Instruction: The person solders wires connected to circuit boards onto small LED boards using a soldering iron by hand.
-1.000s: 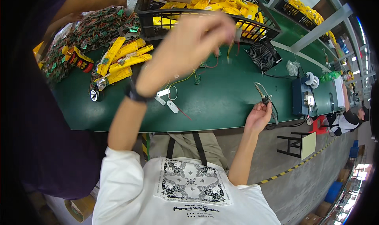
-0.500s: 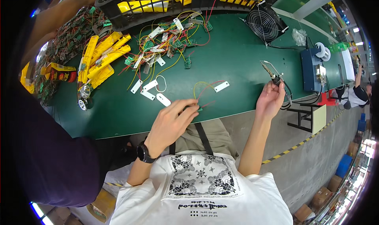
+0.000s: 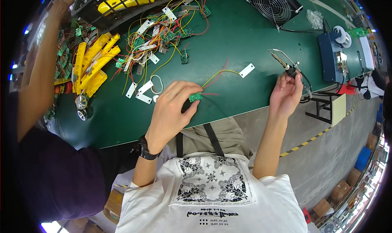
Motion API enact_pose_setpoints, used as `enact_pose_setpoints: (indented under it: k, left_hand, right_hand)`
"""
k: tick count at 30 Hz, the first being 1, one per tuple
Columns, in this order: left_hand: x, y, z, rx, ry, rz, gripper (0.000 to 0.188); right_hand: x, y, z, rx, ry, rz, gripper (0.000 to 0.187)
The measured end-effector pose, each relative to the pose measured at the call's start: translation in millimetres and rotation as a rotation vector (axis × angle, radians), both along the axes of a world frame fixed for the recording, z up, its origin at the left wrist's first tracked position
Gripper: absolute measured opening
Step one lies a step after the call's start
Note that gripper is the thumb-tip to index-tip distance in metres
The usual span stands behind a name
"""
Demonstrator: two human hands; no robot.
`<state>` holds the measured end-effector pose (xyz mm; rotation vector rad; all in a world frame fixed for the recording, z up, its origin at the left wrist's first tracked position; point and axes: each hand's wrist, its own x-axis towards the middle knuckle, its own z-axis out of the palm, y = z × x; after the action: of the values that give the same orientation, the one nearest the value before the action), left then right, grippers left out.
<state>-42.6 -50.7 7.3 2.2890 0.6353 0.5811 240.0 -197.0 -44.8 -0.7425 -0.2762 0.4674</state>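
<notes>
My left hand (image 3: 166,109), with a black watch on its wrist, pinches a small green circuit board (image 3: 196,97) between thumb and fingers just above the table's near edge. Yellow and red wires run from the board to a white perforated tab (image 3: 247,70) lying on the green table to its right. Another red wire end sticks out beside the board. In my right hand (image 3: 284,95) a soldering iron (image 3: 290,71) is gripped by its black handle, with a thin metal tube alongside. Its tip points up and left, well apart from the board.
A tangle of wired boards and white tabs (image 3: 153,59) covers the table's left middle. Yellow flashlight bodies (image 3: 93,65) lie farther left, near a co-worker's arm (image 3: 41,73). A black crate (image 3: 87,6), a fan (image 3: 273,8) and a blue soldering unit (image 3: 331,61) stand around.
My left hand has turned and lifted slightly, exposing more of the board. The wired white tab now lies farther right of the board. The iron remains in my right hand; the view has shifted.
</notes>
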Motion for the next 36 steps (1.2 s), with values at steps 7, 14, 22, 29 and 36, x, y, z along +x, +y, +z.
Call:
enact_pose_setpoints:
  k: [7,14,22,29,36]
  left_hand:
    - [12.3,5.0,11.7,0.091,0.044,-0.058,0.033]
    - [59.4,9.1,15.7,0.293,0.138,0.033,0.026]
    - [103.8,25.4,4.2,0.208,0.187,0.109,0.023]
    - [106.4,25.8,1.2,0.160,0.238,0.084,0.014]
    - [99.7,16.7,6.3,-0.037,-0.082,0.097,0.011]
  right_hand:
    - [-2.8,-0.9,1.9,0.002,0.014,-0.003,0.022]
    - [-3.6,0.6,5.1,-0.010,0.023,-0.005,0.025]
    - [-4.0,1.1,5.6,-0.046,0.034,-0.035,0.025]
    - [-4.9,1.9,7.0,-0.045,0.048,-0.056,0.023]
    - [-5.9,4.3,10.4,-0.076,0.007,-0.054,0.025]
